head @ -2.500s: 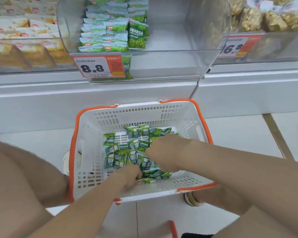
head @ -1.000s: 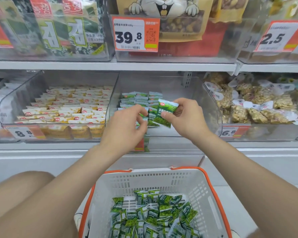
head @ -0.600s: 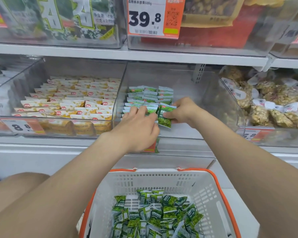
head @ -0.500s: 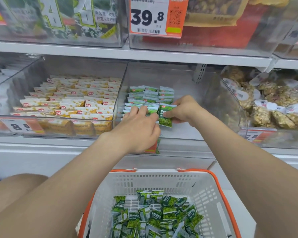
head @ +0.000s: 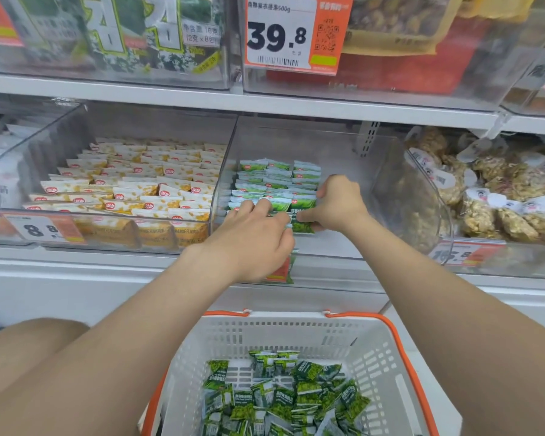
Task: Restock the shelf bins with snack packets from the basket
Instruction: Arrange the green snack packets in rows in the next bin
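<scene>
Currently: the white shelf [head: 170, 99] carries three clear plastic bins side by side along its front edge. The middle clear bin [head: 390, 171] has neat rows of small green snack packets [head: 277, 180] packed against its left wall; its right side is bare. The left bin [head: 44, 143] is full of white-and-yellow packets, and the right bin [head: 434, 215] holds clear bags of brown snacks. The white plastic basket with orange rim [head: 403, 347] sits below the shelf's front edge, in line with the middle bin, with a loose pile of green packets [head: 283, 401] in its bottom.

Both arms reach over the basket into the middle bin. On the left hand [head: 252, 243] the grip is wide: fingers straight, laid on the front of the rows, holding nothing. On the right hand [head: 337, 202] the grip is narrow: thumb and curled fingers pinch one green packet [head: 302, 226] at the front right corner of the rows, just beside the left fingertips. It sits low, near the bin's front wall.

An orange-and-white "39.8" price tag [head: 293, 33] hangs on the upper shelf's bin. An "8.8" tag [head: 41, 229] is on the left bin's front.
</scene>
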The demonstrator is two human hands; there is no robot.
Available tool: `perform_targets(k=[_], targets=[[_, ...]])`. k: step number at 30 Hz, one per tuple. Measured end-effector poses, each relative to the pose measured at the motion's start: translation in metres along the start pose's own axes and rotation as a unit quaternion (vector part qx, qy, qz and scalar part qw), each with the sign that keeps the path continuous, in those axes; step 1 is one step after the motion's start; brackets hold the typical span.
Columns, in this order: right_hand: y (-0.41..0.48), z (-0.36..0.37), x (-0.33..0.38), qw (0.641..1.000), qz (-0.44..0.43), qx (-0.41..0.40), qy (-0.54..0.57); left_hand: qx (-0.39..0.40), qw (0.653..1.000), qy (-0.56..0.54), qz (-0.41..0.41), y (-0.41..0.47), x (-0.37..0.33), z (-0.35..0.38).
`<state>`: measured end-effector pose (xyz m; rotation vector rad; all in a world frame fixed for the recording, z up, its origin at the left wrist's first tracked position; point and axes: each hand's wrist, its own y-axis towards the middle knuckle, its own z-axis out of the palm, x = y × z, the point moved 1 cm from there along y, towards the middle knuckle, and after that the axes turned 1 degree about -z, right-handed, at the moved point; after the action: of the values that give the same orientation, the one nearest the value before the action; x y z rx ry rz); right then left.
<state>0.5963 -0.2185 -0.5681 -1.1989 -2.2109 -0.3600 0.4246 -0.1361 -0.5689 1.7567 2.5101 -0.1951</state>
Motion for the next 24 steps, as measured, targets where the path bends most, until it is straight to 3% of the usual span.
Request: perform_targets(k=[5, 9, 11, 13, 15, 18, 20, 24], targets=[[-0.003, -0.001, -0.003, 0.999, -0.040, 0.028, -0.020, -0.020, 1.000, -0.007, 0.001, 0.001, 0.002, -0.001], [-0.018, -0.015, -0.010, 0.991, -0.086, 0.082, -0.063, -0.099, 0.993, -0.068, 0.013, -0.003, 0.004, -0.001], [-0.033, -0.021, -0.012, 0.989, -0.126, 0.028, -0.078, -0.168, 0.982, -0.089, 0.020, -0.010, 0.001, -0.008], [-0.058, -0.029, -0.008, 0.975, -0.199, -0.076, -0.068, -0.233, 0.968, -0.095, 0.011, -0.024, -0.008, -0.018], [-0.093, -0.039, -0.003, 0.952, -0.279, -0.118, -0.046, -0.245, 0.964, -0.099, -0.016, -0.042, -0.017, -0.021], [-0.146, -0.042, -0.004, 0.946, -0.319, -0.033, -0.046, -0.117, 0.992, -0.047, -0.005, -0.065, -0.030, -0.004], [-0.168, -0.031, -0.015, 0.940, -0.313, 0.047, -0.131, 0.013, 1.000, 0.015, 0.003, -0.071, -0.031, 0.021], [-0.193, 0.005, -0.042, 0.875, -0.321, 0.206, -0.300, 0.246, 0.967, 0.072, -0.008, -0.074, -0.025, 0.086]])
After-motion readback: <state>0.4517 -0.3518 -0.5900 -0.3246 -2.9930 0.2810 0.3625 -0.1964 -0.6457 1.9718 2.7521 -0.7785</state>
